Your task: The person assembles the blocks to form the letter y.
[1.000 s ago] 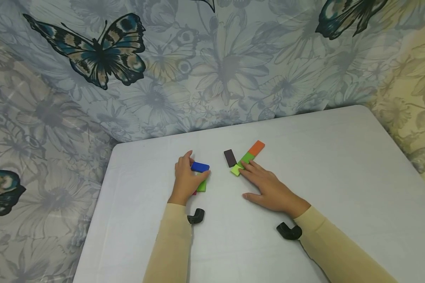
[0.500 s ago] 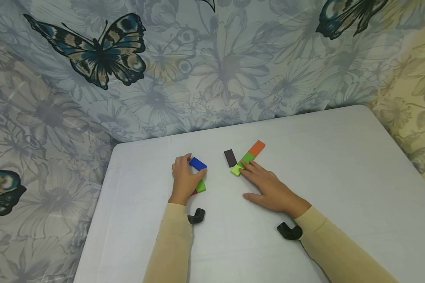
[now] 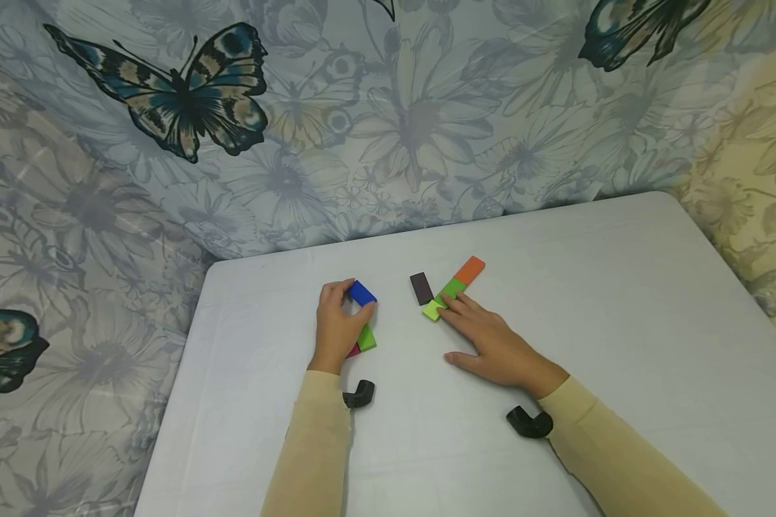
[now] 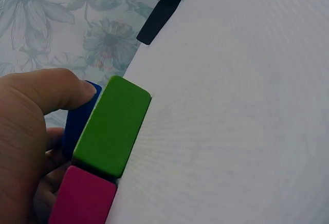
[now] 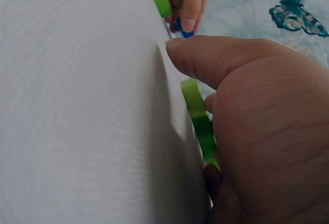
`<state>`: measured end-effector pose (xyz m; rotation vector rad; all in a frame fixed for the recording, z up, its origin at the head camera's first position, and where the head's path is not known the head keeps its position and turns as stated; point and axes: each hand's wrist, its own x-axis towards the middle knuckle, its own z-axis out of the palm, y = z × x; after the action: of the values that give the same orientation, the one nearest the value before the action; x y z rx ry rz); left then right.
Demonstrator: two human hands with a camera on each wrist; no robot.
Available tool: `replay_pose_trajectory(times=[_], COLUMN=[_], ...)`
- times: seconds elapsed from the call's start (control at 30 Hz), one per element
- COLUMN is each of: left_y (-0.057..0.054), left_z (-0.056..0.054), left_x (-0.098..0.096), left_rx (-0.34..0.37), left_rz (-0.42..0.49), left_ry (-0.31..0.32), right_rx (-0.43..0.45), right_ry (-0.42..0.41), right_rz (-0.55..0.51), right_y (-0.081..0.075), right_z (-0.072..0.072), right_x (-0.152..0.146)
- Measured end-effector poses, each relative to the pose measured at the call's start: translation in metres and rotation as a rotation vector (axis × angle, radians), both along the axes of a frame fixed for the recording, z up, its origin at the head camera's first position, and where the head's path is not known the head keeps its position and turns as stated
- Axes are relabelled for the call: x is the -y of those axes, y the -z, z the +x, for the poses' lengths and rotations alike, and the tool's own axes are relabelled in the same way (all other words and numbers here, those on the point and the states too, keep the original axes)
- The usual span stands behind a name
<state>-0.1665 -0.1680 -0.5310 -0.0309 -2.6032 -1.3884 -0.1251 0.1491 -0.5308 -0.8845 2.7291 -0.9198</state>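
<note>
My left hand (image 3: 338, 327) pinches a blue block (image 3: 363, 292) between thumb and fingers, at the far end of a green block (image 3: 367, 337). A pink block (image 4: 85, 198) sits against the green one's near end in the left wrist view, partly hidden by the hand in the head view. My right hand (image 3: 494, 350) lies with extended fingers, their tips touching a slanted row. That row has a lime block (image 3: 432, 310), a green piece (image 3: 453, 288) and an orange block (image 3: 470, 270); the fingers cover part of it.
A dark brown block (image 3: 421, 289) leans its near end toward the lime block. All lie on a white-covered table (image 3: 414, 445), with a patterned butterfly cloth (image 3: 420, 129) hanging behind its far edge. Black curved pieces (image 3: 529, 422) sit at both wrists.
The blue block has turned from nearly level to slanted and shifted slightly away and left, carried by my left hand. The green block beside it has tilted a little. My right hand stays put.
</note>
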Motion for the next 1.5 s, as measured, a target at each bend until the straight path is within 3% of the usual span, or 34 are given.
replay_pose_trajectory(times=[0.63,0.77,1.07,1.5], left_y=[0.0001,-0.0011,-0.0046,-0.0068], left_z=[-0.0014,-0.0012,-0.0001,-0.0007], left_x=[-0.0004,-0.0001,-0.0018,-0.0015], left_rx=[-0.056,-0.095,-0.107,-0.116], left_rz=[0.076,0.118,0.324,0.36], left_ry=[0.018,0.03,0.046,0.039], right_rx=[0.005,0.005,0.008,0.014], right_ry=[0.006,0.007,0.005,0.008], right_rz=[-0.002,-0.004,-0.002,-0.007], right_y=[-0.0014,-0.0022,-0.0023,-0.0027], right_z=[0.0011,0.0011,0.0011,0.0015], right_x=[0.0004,0.0004,0.0004,0.001])
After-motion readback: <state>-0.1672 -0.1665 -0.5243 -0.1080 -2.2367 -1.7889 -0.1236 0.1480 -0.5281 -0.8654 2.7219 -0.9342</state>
